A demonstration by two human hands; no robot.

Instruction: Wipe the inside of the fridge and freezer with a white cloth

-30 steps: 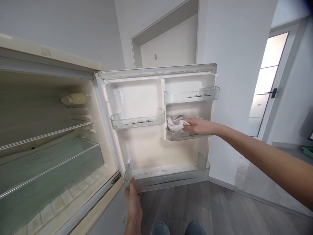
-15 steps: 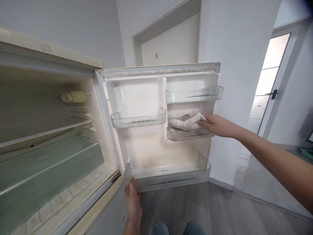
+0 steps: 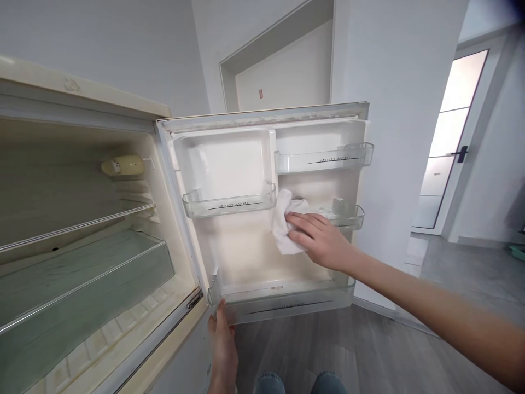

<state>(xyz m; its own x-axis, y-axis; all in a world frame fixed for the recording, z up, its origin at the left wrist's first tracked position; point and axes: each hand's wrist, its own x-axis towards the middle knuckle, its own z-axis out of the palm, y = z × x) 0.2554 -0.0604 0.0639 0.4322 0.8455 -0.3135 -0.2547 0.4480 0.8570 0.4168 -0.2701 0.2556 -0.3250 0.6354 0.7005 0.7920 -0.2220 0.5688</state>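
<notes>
My right hand (image 3: 322, 238) presses a white cloth (image 3: 283, 224) against the left end of the middle-right door shelf (image 3: 350, 219), covering that end. With the thumb on its front, my left hand (image 3: 222, 334) grips the lower left corner of the refrigerator door (image 3: 246, 246), by the bottom door shelf (image 3: 287, 311). The rest of the left fingers are behind the door's lower edge. Above the cloth is the upper right shelf (image 3: 324, 161), and the left shelf (image 3: 229, 203) lies to its left.
On the left the refrigerator compartment (image 3: 61, 191) stands open, with a glass shelf (image 3: 82, 225) and a greenish clear drawer (image 3: 94, 290). A yellowish lamp cover (image 3: 123, 165) is on its inner wall. A wall niche (image 3: 287, 65) is behind the door, and a glazed door (image 3: 451, 142) stands far right.
My right hand has moved left and slightly down with the cloth, from inside the middle-right shelf to its left end. My left hand keeps its place on the door.
</notes>
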